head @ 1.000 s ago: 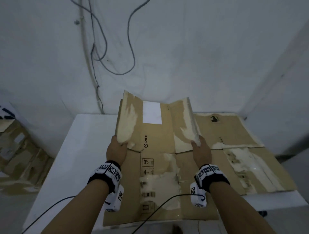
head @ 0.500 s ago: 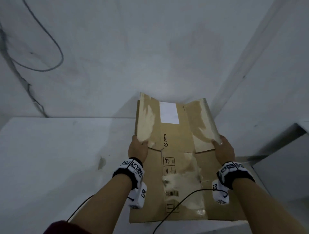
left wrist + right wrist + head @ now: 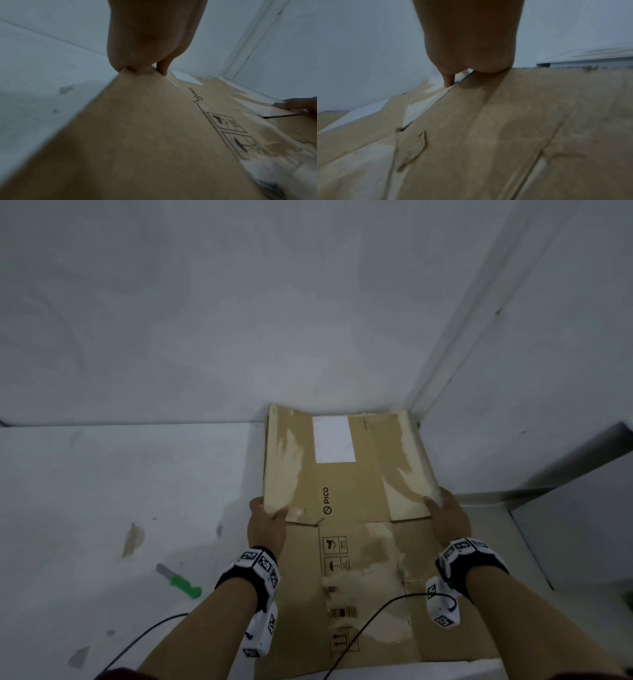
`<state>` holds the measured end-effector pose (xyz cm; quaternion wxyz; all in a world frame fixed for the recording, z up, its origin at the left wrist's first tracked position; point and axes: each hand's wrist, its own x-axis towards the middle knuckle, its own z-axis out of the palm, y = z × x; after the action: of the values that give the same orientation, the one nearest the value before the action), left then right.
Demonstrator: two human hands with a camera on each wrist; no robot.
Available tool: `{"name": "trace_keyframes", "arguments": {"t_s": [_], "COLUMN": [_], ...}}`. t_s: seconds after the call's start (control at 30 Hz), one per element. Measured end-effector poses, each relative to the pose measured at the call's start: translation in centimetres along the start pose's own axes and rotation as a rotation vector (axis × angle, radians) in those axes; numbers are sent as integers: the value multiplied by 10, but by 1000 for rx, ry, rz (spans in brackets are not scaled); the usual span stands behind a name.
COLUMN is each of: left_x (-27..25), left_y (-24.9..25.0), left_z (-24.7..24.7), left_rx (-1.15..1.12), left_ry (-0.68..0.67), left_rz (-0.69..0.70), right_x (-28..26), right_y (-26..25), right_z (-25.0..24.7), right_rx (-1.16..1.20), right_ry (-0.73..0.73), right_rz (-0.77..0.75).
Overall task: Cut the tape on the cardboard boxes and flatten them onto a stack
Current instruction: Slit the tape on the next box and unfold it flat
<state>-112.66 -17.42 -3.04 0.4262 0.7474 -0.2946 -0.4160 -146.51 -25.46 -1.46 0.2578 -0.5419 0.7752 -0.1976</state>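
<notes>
A flattened brown cardboard box (image 3: 346,542) with a white label and "PICO" print lies lengthwise in front of me, its far end at the wall corner. My left hand (image 3: 265,522) grips its left edge, thumb on top, which the left wrist view (image 3: 150,54) shows close up. My right hand (image 3: 445,518) grips the right edge at the flap cut, thumb on the torn pale flap (image 3: 471,47). More flat cardboard (image 3: 599,81) lies under and to the right of it. A green-handled knife (image 3: 178,580) lies on the white surface to the left, away from both hands.
The white table (image 3: 102,491) stretches to the left, with a few cardboard scraps (image 3: 133,539) on it. White walls close in behind and on the right. Black cables (image 3: 370,621) from the wrist cameras trail over the box's near end.
Both hands have carried the flattened box to the right and down toward the corner. Its raised side flaps now lie flatter. The view has swung, bringing the knife into sight.
</notes>
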Motion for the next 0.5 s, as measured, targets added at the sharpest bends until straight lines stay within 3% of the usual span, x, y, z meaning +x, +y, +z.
{"name": "trace_keyframes", "arguments": {"t_s": [0.17,0.27,0.37,0.43,0.5], "left_x": [15,16,10,9,10], "left_y": [-6,-17,-15,-16,-21], "left_z": [15,26,32,32,32], "left_rx": [17,163,356,327,386], "left_ry": [37,88,128,114,25], "left_rz": [-2,-23,-92,-63,29], "right_x": [28,37,32,25,20], "right_y": [7,14,12,6,8], "right_z": [5,10,17,22,32], "right_rx": [-33,-136,-181,-176,-267], "right_ry": [2,9,181,245,139], "right_rz": [33,88,151,64,-54]}}
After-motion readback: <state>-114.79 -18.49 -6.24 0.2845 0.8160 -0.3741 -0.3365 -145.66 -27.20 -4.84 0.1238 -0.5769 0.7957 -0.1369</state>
